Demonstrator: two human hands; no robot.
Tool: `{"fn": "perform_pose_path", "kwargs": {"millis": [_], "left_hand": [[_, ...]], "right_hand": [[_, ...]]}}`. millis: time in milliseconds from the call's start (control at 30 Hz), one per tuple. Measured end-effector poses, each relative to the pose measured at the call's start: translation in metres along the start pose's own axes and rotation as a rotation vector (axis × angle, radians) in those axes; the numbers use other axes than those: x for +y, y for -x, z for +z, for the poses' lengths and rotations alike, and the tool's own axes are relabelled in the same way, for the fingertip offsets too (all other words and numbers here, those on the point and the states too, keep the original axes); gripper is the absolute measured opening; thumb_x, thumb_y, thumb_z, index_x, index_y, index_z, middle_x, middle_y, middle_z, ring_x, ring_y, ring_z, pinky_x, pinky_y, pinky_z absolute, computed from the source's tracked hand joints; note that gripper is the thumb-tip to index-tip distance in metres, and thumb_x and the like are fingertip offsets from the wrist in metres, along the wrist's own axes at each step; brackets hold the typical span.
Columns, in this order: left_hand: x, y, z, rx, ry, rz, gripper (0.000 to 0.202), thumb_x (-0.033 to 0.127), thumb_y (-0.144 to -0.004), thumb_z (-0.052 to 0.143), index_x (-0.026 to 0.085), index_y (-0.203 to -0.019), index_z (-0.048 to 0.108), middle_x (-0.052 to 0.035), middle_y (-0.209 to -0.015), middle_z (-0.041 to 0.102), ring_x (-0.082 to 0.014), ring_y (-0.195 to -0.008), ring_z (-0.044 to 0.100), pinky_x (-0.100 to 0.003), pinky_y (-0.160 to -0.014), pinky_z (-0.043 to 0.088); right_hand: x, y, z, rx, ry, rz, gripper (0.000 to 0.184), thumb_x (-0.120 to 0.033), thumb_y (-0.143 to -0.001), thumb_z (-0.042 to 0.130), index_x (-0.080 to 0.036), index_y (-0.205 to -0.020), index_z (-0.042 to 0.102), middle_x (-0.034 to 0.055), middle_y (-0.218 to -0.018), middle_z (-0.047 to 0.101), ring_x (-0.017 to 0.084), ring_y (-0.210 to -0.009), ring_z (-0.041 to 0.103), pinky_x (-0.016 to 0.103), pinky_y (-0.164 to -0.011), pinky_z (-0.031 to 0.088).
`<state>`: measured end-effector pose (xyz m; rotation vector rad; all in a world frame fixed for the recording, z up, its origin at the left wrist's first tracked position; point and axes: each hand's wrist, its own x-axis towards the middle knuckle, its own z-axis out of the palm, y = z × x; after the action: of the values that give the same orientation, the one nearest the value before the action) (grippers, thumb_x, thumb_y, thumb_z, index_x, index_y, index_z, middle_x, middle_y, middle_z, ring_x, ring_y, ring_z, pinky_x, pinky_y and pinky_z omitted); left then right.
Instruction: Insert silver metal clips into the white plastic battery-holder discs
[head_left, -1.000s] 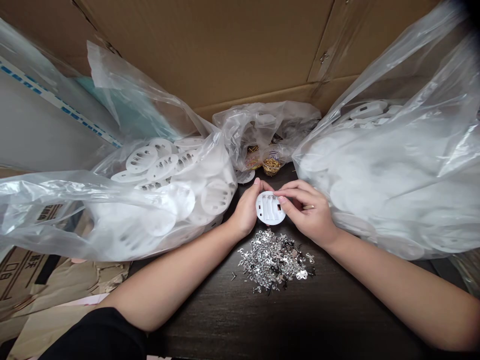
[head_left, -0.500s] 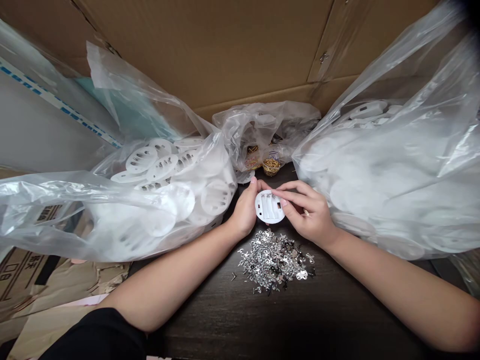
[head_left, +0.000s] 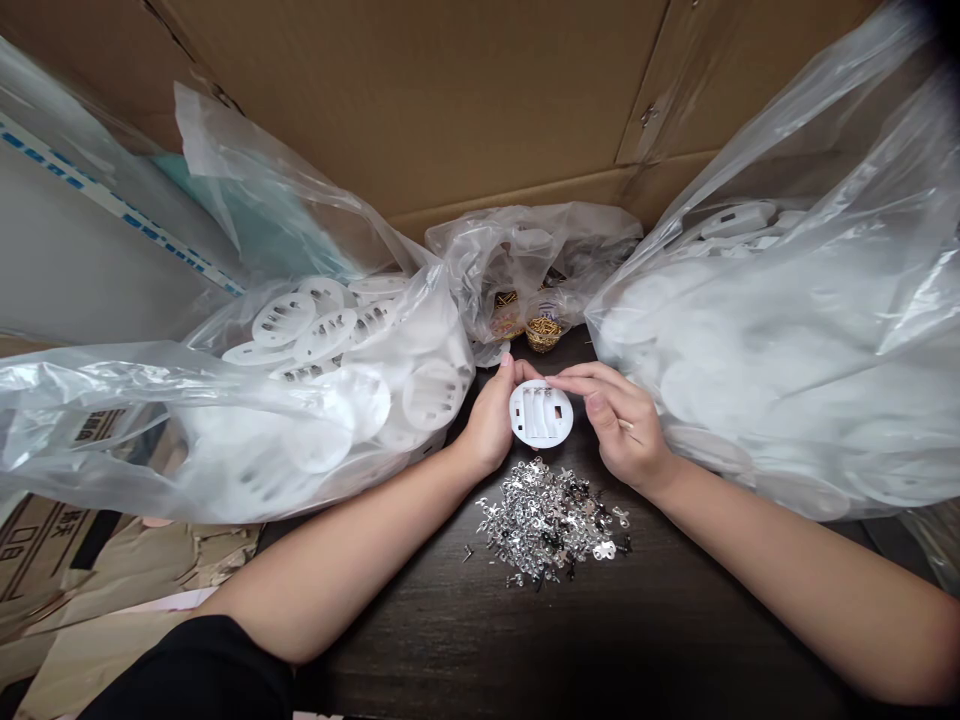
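My left hand (head_left: 495,415) grips a round white plastic battery case (head_left: 541,428) by its left edge, thumb up and fingers behind it. Ridged slots run down the middle of the case, small metal contacts show along its upper end, and a square hole is at each side. My right hand (head_left: 628,420) has its fingers stretched toward the upper right rim, fingertips at the contacts, with the thumb apart from the case. Just below both hands, a pile of small silver metal contact pieces (head_left: 544,515) lies on the dark table (head_left: 420,620), with some dark springs among them.
On the left, a clear plastic bag (head_left: 315,440) holds many similar white cases. A second large bag (head_left: 780,360) of white parts stands at the right. Behind the hands sit a small bag of gold-coloured pieces (head_left: 544,333) and a cardboard wall (head_left: 420,100).
My right thumb has lifted off the case and drawn back to the right, uncovering its right side. The left hand and the case stay nearly still.
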<state>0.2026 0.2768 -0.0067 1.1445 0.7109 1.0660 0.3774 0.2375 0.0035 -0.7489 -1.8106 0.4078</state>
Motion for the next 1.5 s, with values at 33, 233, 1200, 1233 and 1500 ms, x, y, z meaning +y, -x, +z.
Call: {"fn": "perform_pose_path", "kwargs": {"millis": [33, 233, 1200, 1233, 1500], "left_hand": [[0.000, 0.000, 0.000, 0.005, -0.005, -0.003, 0.065, 0.071, -0.102, 0.035, 0.016, -0.079, 0.060, -0.0026, -0.068, 0.055, -0.0101, -0.059, 0.050, -0.024, -0.056, 0.041], [0.002, 0.003, 0.002, 0.014, -0.007, -0.037, 0.067, 0.075, -0.100, 0.032, 0.017, -0.082, 0.060, -0.0025, -0.066, 0.056, -0.0111, -0.058, 0.051, -0.024, -0.054, 0.040], [0.008, 0.006, 0.003, -0.160, 0.144, -0.021, 0.062, 0.079, -0.096, 0.037, 0.019, -0.104, 0.051, 0.0047, -0.057, 0.054, -0.0103, -0.033, 0.044, -0.024, -0.032, 0.041], [0.008, 0.006, 0.002, -0.176, 0.158, -0.018, 0.062, 0.079, -0.095, 0.037, 0.019, -0.104, 0.051, 0.0049, -0.056, 0.054, -0.0105, -0.032, 0.044, -0.024, -0.031, 0.042], [0.005, 0.005, 0.002, -0.195, 0.206, -0.032, 0.060, 0.077, -0.097, 0.034, 0.018, -0.103, 0.049, 0.0035, -0.058, 0.057, -0.0121, -0.032, 0.047, -0.027, -0.034, 0.046]], "right_hand": [[0.000, 0.000, 0.000, -0.001, -0.004, 0.003, 0.033, -0.020, -0.106, 0.046, -0.018, -0.128, 0.071, 0.0119, -0.118, 0.068, 0.018, -0.112, 0.064, 0.038, -0.096, 0.054], [0.000, -0.003, 0.001, 0.009, -0.003, 0.007, 0.031, -0.020, -0.106, 0.046, -0.016, -0.120, 0.073, 0.0129, -0.116, 0.068, 0.018, -0.110, 0.066, 0.038, -0.095, 0.055], [-0.008, -0.003, 0.006, -0.090, 0.699, -0.193, 0.031, -0.035, -0.100, 0.061, -0.018, -0.124, 0.074, 0.0116, -0.126, 0.068, 0.013, -0.076, 0.066, 0.027, -0.056, 0.053], [-0.008, -0.003, 0.007, -0.092, 0.671, -0.167, 0.031, -0.034, -0.101, 0.060, -0.018, -0.125, 0.073, 0.0120, -0.126, 0.067, 0.014, -0.079, 0.067, 0.028, -0.058, 0.054], [-0.012, -0.015, 0.005, -0.003, 0.338, 0.019, 0.042, -0.040, -0.103, 0.056, -0.021, -0.141, 0.057, 0.0075, -0.101, 0.066, 0.014, -0.073, 0.060, 0.029, -0.061, 0.051]]}}
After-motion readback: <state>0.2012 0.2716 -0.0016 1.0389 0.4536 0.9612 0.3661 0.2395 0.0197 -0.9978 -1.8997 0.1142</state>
